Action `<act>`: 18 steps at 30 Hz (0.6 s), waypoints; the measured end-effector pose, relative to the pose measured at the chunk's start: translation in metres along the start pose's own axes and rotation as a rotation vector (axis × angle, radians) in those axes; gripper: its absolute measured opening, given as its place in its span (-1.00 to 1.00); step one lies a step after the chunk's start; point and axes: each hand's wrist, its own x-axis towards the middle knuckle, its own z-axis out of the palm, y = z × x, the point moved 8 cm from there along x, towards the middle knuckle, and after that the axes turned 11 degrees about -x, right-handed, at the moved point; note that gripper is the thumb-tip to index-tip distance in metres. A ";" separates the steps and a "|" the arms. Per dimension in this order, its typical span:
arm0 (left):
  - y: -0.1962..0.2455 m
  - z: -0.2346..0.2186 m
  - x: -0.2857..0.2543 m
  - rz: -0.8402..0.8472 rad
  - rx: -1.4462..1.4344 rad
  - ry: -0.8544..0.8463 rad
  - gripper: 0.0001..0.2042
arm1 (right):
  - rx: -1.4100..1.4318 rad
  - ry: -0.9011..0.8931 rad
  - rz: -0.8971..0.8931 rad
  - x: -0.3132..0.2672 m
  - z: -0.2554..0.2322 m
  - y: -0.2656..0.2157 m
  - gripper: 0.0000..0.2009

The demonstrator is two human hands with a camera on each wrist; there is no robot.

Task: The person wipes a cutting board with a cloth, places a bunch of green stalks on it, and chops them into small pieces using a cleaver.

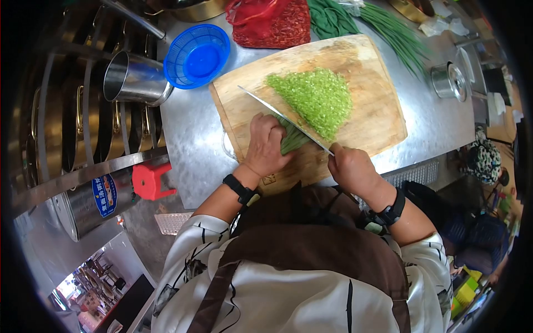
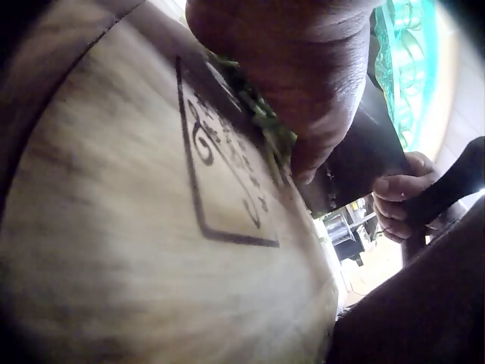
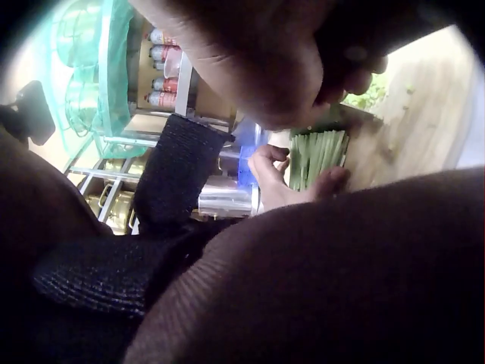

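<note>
A wooden cutting board [image 1: 377,105] lies on the metal table, with a pile of finely chopped green stalks [image 1: 316,100] on it. My left hand [image 1: 266,145] grips a bundle of uncut green stalks [image 1: 293,140] against the board, fingers curled over it. The right wrist view shows the bundle's stalks [image 3: 317,155] side by side, thumb along them. My right hand [image 1: 355,172] grips the handle of a kitchen knife, which is mostly hidden in the fist. The knife's blade [image 1: 280,114] runs between the bundle and the chopped pile, right at the bundle's far side.
Beyond the board are a blue basket [image 1: 197,55], a red mesh bag [image 1: 269,25] of dried red pieces and long green stalks [image 1: 394,36]. A metal pot [image 1: 133,77] stands at left, a lidded canister [image 1: 448,81] at right. A red stool [image 1: 151,180] stands below the table.
</note>
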 end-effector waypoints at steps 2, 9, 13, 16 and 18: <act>0.002 0.004 0.000 0.026 0.018 -0.066 -0.49 | -0.020 0.030 -0.011 0.000 -0.001 0.000 -0.85; -0.002 0.013 -0.007 0.113 -0.051 -0.103 -0.61 | -0.013 0.020 0.020 0.000 0.000 0.001 -0.85; -0.003 0.011 -0.006 0.087 -0.062 -0.098 -0.65 | -0.015 -0.004 0.035 -0.001 0.000 0.000 -0.84; -0.004 0.013 -0.006 0.077 -0.063 -0.094 -0.67 | 0.006 0.008 0.021 -0.001 -0.001 0.001 -0.84; -0.005 0.014 -0.006 0.069 -0.055 -0.092 -0.68 | 0.001 0.004 0.020 0.000 0.000 0.002 -0.84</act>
